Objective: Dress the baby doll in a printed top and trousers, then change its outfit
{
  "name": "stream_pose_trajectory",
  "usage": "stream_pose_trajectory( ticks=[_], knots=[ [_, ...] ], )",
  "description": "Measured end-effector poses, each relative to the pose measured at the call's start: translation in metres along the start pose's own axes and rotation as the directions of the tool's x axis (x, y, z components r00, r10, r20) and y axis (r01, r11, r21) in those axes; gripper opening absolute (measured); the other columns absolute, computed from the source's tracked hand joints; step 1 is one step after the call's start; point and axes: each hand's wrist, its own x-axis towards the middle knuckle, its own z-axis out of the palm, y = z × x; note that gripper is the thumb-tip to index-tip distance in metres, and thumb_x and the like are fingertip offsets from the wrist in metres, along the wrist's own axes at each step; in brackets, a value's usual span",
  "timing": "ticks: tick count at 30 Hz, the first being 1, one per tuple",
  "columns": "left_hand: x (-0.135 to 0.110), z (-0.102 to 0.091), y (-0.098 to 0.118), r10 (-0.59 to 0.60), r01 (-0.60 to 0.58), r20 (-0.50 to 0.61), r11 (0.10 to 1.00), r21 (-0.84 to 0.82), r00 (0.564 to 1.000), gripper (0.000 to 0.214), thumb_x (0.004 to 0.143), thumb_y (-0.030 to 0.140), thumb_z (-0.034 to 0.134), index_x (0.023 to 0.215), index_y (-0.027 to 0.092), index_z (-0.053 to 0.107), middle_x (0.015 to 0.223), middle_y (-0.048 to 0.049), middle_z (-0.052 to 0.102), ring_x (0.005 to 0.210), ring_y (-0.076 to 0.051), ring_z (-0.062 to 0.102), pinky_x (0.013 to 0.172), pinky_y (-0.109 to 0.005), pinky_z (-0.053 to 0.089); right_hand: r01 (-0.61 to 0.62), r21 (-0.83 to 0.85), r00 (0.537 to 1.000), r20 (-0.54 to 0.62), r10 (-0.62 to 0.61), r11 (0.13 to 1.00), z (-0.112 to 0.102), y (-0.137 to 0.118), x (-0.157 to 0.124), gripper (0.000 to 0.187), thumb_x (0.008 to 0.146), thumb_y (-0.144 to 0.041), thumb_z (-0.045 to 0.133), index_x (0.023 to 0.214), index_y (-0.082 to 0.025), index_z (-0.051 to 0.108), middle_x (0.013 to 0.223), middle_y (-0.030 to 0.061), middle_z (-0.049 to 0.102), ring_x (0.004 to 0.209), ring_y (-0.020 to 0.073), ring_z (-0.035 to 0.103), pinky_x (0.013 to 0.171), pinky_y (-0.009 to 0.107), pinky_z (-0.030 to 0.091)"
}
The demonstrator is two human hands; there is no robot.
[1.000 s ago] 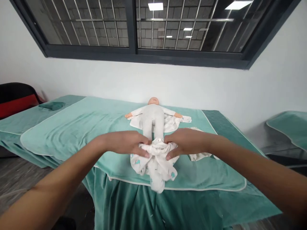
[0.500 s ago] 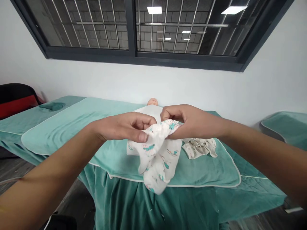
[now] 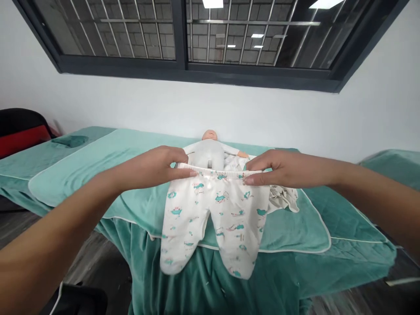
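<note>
I hold up a pair of white baby trousers (image 3: 213,214) with green printed figures and closed feet. My left hand (image 3: 154,167) pinches the left end of the stretched waistband, my right hand (image 3: 278,168) the right end. The two legs hang down in front of the bed's near edge. Behind the trousers a baby doll (image 3: 207,151) in a white suit lies on its back on the bed, head towards the wall, arms spread. Its legs are hidden by the trousers.
The bed carries a green towel (image 3: 82,175) over a green cover. A crumpled white garment (image 3: 284,196) lies on the towel under my right hand. A second green bed (image 3: 393,159) stands at right, a black and red seat (image 3: 19,131) at left. Wall and window lie behind.
The bunched trousers were lifted off the doll's feet and pulled apart by both hands. They now hang unfolded with the waistband stretched between my hands.
</note>
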Motion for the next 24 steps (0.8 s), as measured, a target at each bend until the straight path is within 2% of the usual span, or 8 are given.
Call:
stream_pose_trajectory(
  ticks=[3, 6, 9, 12, 15, 18, 20, 24],
  knots=[
    [0.007, 0.021, -0.007, -0.161, 0.125, -0.185, 0.974, -0.189, 0.969, 0.041, 0.086, 0.058, 0.062, 0.073, 0.019, 0.063, 0.069, -0.0003, 0.059, 0.064, -0.014, 0.054, 0.059, -0.025, 0.040, -0.036, 0.212, 0.999, -0.016, 0.040, 0.977, 0.015, 0.009, 0.008, 0.045, 0.087, -0.060, 0.065, 0.067, -0.020, 0.064, 0.067, -0.0015, 0.055, 0.064, 0.0133, 0.051, 0.062, 0.028, 0.041],
    [0.015, 0.051, -0.006, -0.179, -0.040, -0.348, 0.843, -0.537, 0.920, 0.044, 0.088, 0.062, 0.057, 0.105, 0.022, 0.064, 0.088, -0.0040, 0.067, 0.082, -0.020, 0.063, 0.074, -0.031, 0.050, 0.147, 0.474, 0.977, -0.205, -0.054, 0.868, 0.037, 0.007, 0.031, 0.041, 0.090, -0.060, 0.061, 0.077, -0.021, 0.067, 0.079, 0.0017, 0.063, 0.080, 0.0174, 0.059, 0.074, 0.031, 0.048],
    [0.021, 0.087, -0.012, -0.195, -0.110, -0.349, 0.717, -0.689, 0.916, 0.064, 0.081, 0.063, 0.065, 0.132, 0.027, 0.053, 0.112, -0.0073, 0.069, 0.104, -0.027, 0.065, 0.088, -0.039, 0.052, 0.383, 0.597, 0.897, -0.421, -0.130, 0.705, 0.058, 0.008, 0.073, 0.036, 0.091, -0.058, 0.060, 0.091, -0.023, 0.066, 0.095, 0.0038, 0.067, 0.094, 0.0197, 0.062, 0.088, 0.035, 0.050],
    [0.020, 0.123, -0.035, -0.344, 0.081, -0.256, 0.723, -0.686, 0.904, 0.057, 0.075, 0.051, 0.075, 0.123, 0.023, 0.062, 0.112, -0.0069, 0.071, 0.107, -0.031, 0.065, 0.089, -0.039, 0.053, 0.469, 0.580, 0.833, -0.541, -0.115, 0.666, 0.074, 0.025, 0.125, 0.029, 0.093, -0.052, 0.058, 0.087, -0.024, 0.060, 0.099, 0.0018, 0.065, 0.102, 0.0194, 0.060, 0.098, 0.038, 0.049],
    [0.015, 0.144, -0.071, -0.549, 0.218, -0.234, 0.634, -0.741, 0.802, 0.039, 0.080, 0.047, 0.069, 0.107, 0.018, 0.067, 0.098, -0.0061, 0.072, 0.095, -0.028, 0.067, 0.082, -0.038, 0.053, 0.422, 0.504, 0.829, -0.550, -0.097, 0.754, 0.090, 0.054, 0.173, 0.024, 0.096, -0.045, 0.053, 0.084, -0.024, 0.055, 0.099, 0.0001, 0.064, 0.104, 0.0187, 0.060, 0.100, 0.037, 0.048],
    [0.010, 0.144, -0.102, -0.695, 0.214, -0.376, 0.604, -0.768, 0.614, 0.037, 0.079, 0.046, 0.069, 0.104, 0.018, 0.065, 0.089, -0.0029, 0.070, 0.078, -0.021, 0.065, 0.070, -0.032, 0.051, 0.291, 0.527, 0.892, -0.451, -0.028, 0.799, 0.107, 0.082, 0.207, 0.016, 0.094, -0.038, 0.055, 0.100, -0.023, 0.055, 0.116, 0.0041, 0.065, 0.114, 0.0206, 0.060, 0.102, 0.037, 0.047],
    [0.013, 0.136, -0.115, -0.696, 0.183, -0.505, 0.662, -0.727, 0.510, 0.043, 0.077, 0.043, 0.072, 0.112, 0.021, 0.061, 0.095, -0.0026, 0.069, 0.078, -0.019, 0.064, 0.068, -0.029, 0.051, 0.139, 0.544, 0.919, -0.382, 0.097, 0.827, 0.114, 0.099, 0.223, 0.031, 0.091, -0.038, 0.059, 0.116, -0.020, 0.052, 0.128, 0.0107, 0.062, 0.119, 0.0236, 0.060, 0.103, 0.039, 0.047],
    [0.037, 0.126, -0.130, -0.616, 0.184, -0.586, 0.756, -0.629, 0.527, 0.058, 0.082, 0.035, 0.068, 0.134, 0.026, 0.047, 0.111, -0.0049, 0.066, 0.093, -0.020, 0.066, 0.080, -0.034, 0.055, 0.007, 0.388, 0.870, -0.457, 0.186, 0.922, 0.107, 0.129, 0.248, 0.052, 0.089, -0.040, 0.060, 0.135, -0.018, 0.047, 0.141, 0.0160, 0.055, 0.126, 0.0273, 0.057, 0.108, 0.044, 0.044]
  ],
)
